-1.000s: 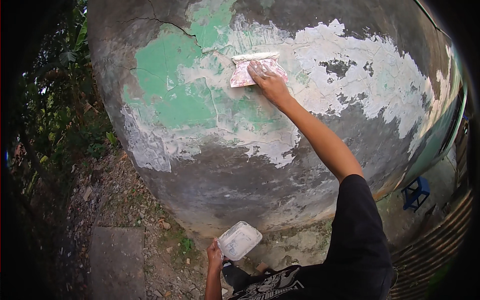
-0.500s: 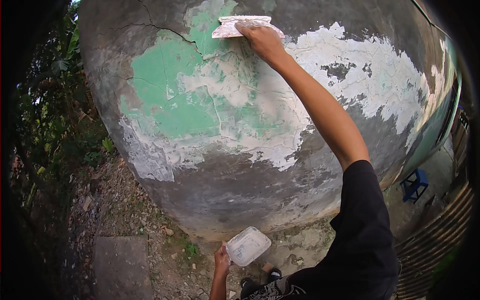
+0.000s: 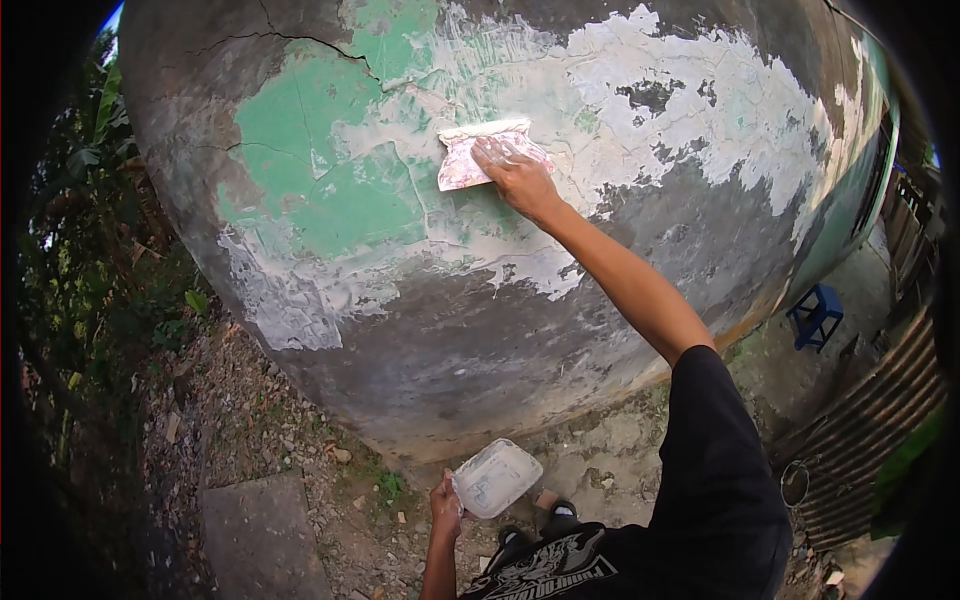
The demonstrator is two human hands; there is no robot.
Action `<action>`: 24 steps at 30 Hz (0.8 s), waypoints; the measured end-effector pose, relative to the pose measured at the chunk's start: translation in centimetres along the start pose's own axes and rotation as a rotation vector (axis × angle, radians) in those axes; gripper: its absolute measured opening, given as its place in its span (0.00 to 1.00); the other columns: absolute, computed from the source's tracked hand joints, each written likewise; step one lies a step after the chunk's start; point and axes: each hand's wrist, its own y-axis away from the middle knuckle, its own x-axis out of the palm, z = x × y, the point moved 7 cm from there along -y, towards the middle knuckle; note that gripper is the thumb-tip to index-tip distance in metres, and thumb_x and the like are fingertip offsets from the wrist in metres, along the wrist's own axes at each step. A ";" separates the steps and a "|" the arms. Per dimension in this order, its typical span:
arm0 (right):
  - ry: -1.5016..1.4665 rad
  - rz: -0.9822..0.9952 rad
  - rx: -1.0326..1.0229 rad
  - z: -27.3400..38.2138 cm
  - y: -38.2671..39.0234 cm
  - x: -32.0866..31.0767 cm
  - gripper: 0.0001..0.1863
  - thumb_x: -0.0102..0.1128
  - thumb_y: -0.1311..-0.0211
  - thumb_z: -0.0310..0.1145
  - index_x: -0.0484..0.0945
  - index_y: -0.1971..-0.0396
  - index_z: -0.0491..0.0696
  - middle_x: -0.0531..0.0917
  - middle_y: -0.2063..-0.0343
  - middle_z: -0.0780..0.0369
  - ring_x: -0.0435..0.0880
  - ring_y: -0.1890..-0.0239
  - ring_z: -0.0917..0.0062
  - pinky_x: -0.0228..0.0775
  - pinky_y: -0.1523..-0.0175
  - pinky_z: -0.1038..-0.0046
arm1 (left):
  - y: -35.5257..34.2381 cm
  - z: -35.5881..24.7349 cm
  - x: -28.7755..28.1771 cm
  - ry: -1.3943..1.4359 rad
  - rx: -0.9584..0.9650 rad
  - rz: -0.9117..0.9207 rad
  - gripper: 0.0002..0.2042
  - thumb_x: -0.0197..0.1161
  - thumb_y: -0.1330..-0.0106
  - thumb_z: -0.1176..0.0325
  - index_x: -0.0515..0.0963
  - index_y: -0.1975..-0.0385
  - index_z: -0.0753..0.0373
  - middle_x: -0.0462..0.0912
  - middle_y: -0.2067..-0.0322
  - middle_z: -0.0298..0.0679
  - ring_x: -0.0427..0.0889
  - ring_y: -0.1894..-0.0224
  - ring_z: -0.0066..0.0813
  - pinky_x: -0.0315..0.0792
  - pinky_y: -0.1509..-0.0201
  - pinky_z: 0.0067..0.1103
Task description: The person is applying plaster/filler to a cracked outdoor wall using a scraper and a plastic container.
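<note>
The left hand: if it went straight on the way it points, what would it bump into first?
Probably the lower grey part of the wall, ahead of the left hand; the whitish tray it holds might touch before the fingers. Depth is unclear in this view.

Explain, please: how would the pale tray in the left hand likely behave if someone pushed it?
The tray is probably light, because the left hand alone holds it by one side. Its far end may tip down, as nothing visible supports it there. Its surface could be slippery if the whitish smears are wet.
</note>
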 end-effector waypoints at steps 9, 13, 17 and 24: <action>0.080 -0.230 0.036 -2.4 -12.9 -5.9 0.26 0.52 0.52 0.25 0.71 0.48 0.53 0.80 0.55 0.60 0.80 0.59 0.65 0.74 0.55 0.66 | 1.9 -0.4 -1.6 0.009 0.011 -0.011 0.25 0.45 0.32 0.46 0.77 0.61 0.65 0.81 0.72 0.38 0.82 0.77 0.28 0.80 0.79 0.28; 0.024 -0.160 0.142 -1.7 -9.4 -1.5 0.30 0.50 0.53 0.23 0.68 0.44 0.48 0.73 0.46 0.57 0.78 0.53 0.61 0.69 0.45 0.66 | 1.3 2.0 -3.1 0.040 -0.106 -0.093 0.24 0.45 0.32 0.46 0.77 0.61 0.64 0.81 0.73 0.37 0.81 0.78 0.27 0.79 0.81 0.27; 0.009 -0.178 0.183 -0.9 -3.5 0.4 0.31 0.50 0.55 0.22 0.67 0.44 0.46 0.72 0.45 0.59 0.75 0.47 0.63 0.67 0.43 0.67 | 1.6 2.3 -2.9 0.034 -0.086 -0.014 0.25 0.47 0.33 0.46 0.73 0.57 0.67 0.81 0.66 0.43 0.83 0.70 0.34 0.81 0.73 0.34; -0.411 0.213 0.493 6.7 8.4 0.6 0.17 0.56 0.47 0.28 0.77 0.54 0.53 0.82 0.68 0.55 0.82 0.70 0.63 0.73 0.67 0.66 | 0.4 2.1 -2.4 0.034 -0.049 -0.086 0.22 0.45 0.31 0.49 0.77 0.64 0.64 0.80 0.75 0.36 0.79 0.79 0.22 0.76 0.80 0.22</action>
